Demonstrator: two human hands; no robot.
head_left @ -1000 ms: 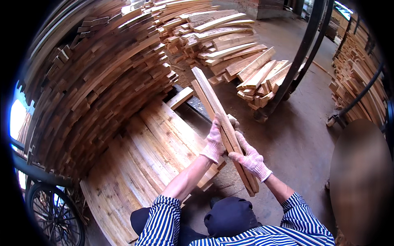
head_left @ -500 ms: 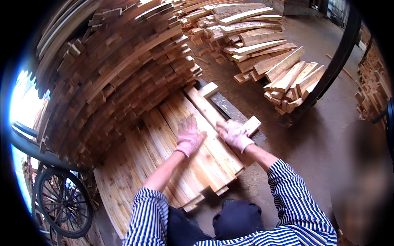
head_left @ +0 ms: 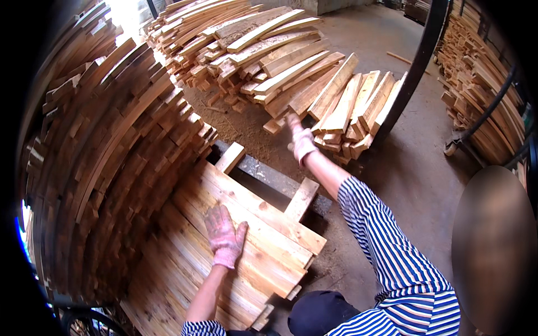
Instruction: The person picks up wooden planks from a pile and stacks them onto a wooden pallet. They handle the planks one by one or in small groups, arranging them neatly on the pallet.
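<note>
Planks pale, knotted; left hand spread flat atop; right hand: cannot tell.

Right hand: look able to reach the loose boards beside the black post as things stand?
Probably yes: the right hand is out by the near ends of the loose boards, nothing visible blocks it, and the black post stands on their other side.

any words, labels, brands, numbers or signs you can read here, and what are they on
No readable text.
The laid boards, tall wood stack, left gloved hand, right gloved hand and striped sleeve show no lettering.
Any marks on the far-right wood stack are too small to read.
</note>
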